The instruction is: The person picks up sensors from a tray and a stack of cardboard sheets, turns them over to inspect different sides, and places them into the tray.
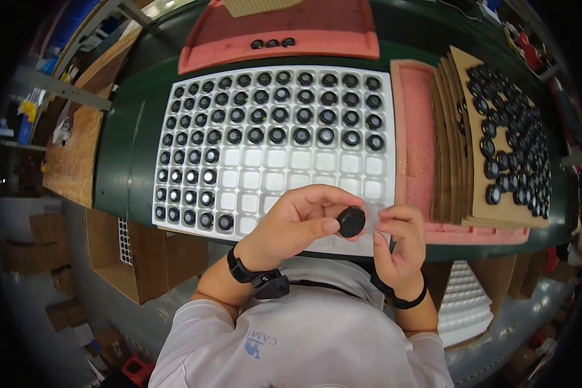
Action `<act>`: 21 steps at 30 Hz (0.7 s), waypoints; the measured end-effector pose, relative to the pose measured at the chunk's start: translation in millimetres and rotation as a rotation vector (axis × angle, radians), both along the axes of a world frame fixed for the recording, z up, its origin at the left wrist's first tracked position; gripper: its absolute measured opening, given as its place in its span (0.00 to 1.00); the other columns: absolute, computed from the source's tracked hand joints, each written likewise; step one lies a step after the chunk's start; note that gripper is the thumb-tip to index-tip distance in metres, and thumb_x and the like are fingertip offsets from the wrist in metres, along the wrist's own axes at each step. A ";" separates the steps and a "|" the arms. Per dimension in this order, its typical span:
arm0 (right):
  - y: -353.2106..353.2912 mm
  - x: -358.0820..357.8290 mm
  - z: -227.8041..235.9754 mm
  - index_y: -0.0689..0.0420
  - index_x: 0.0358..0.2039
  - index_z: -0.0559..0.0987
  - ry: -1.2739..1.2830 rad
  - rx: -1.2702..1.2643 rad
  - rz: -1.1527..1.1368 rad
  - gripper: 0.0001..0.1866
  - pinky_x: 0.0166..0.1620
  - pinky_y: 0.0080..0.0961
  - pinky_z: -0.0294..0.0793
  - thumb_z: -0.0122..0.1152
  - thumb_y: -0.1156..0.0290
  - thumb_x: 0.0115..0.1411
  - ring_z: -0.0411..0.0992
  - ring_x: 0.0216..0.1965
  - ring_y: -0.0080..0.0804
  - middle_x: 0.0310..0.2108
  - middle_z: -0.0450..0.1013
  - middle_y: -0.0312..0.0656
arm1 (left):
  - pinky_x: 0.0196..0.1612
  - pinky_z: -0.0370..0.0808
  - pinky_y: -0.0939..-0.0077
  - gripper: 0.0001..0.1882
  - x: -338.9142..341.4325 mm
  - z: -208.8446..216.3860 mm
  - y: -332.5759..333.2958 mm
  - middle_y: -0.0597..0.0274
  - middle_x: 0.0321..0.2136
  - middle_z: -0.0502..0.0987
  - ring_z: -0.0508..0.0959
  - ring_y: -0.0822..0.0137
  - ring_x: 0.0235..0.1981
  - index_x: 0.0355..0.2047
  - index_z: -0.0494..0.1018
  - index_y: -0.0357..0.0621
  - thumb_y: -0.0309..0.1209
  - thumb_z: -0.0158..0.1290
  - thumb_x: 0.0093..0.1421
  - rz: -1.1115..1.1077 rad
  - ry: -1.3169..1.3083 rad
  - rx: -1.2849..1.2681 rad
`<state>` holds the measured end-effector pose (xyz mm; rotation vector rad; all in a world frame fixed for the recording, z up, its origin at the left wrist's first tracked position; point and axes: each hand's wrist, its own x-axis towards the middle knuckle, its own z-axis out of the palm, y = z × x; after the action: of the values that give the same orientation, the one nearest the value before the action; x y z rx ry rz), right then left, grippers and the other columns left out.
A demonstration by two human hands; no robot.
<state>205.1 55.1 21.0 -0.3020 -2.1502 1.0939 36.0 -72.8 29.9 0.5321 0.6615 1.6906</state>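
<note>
Presently the left hand pinches a black round part near its rim, thumb against fingers — probably to leave the flat face uncovered. Part is held above the near side of the white tray, right of its middle. Right hand just beside, fingers parted, nothing visible in it — perhaps poised in support. Tray pockets seem meant to space the seated parts; loose parts lie on cardboard at right, presumably within reach

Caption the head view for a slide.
The left hand holds a round black part over a partly filled white tray.
</note>
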 end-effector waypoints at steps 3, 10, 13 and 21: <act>2.6 -4.5 -6.1 0.59 0.35 0.77 -0.083 0.113 0.037 0.12 0.40 0.32 0.70 0.63 0.81 0.48 0.70 0.37 0.42 0.38 0.71 0.46 | 0.48 0.75 0.70 0.19 -14.3 16.0 -2.4 0.54 0.45 0.74 0.76 0.66 0.44 0.50 0.70 0.32 0.24 0.57 0.60 0.011 0.308 -0.062; 1.6 -10.7 -16.3 0.59 0.35 0.77 -0.291 0.263 0.173 0.12 0.42 0.36 0.71 0.66 0.78 0.47 0.71 0.39 0.45 0.38 0.73 0.43 | 0.47 0.74 0.75 0.17 -58.3 47.9 -11.0 0.61 0.41 0.73 0.75 0.71 0.43 0.49 0.72 0.35 0.18 0.56 0.58 0.153 0.899 -0.192; 1.2 -12.9 -20.3 0.59 0.35 0.77 -0.320 0.256 0.223 0.14 0.42 0.36 0.71 0.67 0.78 0.46 0.71 0.40 0.45 0.38 0.73 0.44 | 0.44 0.75 0.76 0.17 -84.5 54.6 -9.0 0.61 0.39 0.74 0.75 0.72 0.40 0.47 0.73 0.37 0.20 0.58 0.56 0.202 1.115 -0.294; 4.5 -13.7 -24.7 0.58 0.35 0.78 -0.328 0.272 0.198 0.13 0.43 0.36 0.71 0.67 0.77 0.46 0.70 0.41 0.44 0.38 0.73 0.42 | 0.36 0.76 0.75 0.15 -197.0 42.9 39.4 0.60 0.31 0.77 0.77 0.70 0.31 0.39 0.76 0.35 0.29 0.62 0.53 0.362 1.514 -0.629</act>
<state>191.4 59.6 -3.7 -0.1514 -2.6350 0.8874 -161.0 -33.4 72.9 1.2375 2.3609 0.9949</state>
